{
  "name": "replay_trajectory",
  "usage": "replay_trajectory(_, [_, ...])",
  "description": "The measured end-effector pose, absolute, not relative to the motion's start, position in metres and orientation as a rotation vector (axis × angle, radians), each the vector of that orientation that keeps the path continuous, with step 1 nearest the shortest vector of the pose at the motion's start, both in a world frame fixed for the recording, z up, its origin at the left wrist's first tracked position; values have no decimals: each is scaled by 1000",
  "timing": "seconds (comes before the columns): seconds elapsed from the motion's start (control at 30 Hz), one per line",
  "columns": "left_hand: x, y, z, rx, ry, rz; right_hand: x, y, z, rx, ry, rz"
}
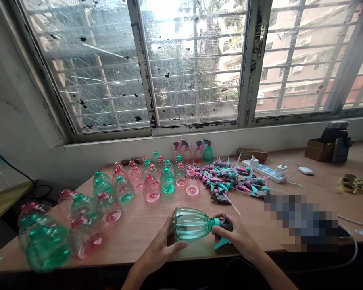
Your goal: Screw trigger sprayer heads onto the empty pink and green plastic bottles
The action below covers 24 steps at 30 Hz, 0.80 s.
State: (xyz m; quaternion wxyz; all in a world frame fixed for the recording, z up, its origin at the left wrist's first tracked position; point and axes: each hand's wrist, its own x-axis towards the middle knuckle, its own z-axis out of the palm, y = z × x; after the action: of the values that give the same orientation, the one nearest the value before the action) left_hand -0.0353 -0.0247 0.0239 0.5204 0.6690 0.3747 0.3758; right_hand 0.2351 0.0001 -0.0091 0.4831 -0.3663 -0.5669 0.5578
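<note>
A clear green spray bottle [192,224] lies sideways in the air above the table's front edge, its neck pointing right. My left hand [166,241] is wrapped round the bottle's base end. At the neck, my right hand [234,231] grips a black and teal spray head [225,223], which meets the bottle's mouth; whether it is screwed tight cannot be told. Beyond my hands lies a heap of pink, teal and black spray heads [224,177] with thin white tubes. Several green and pink bottles without heads, such as a pink one [151,189], stand to the left.
Bottles with spray heads on, one of them green [208,152], stand against the wall under the window. A white power strip [264,171] with plugs and cables lies right of the heap. Farther right are a cardboard box [319,149] and a blurred-out patch [302,221].
</note>
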Motion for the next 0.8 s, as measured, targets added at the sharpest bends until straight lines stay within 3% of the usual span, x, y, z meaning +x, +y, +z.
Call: replay_trajectory(0.8, [-35, -25, 22, 1603, 894, 911, 234, 3, -15, -892, -1320, 1387])
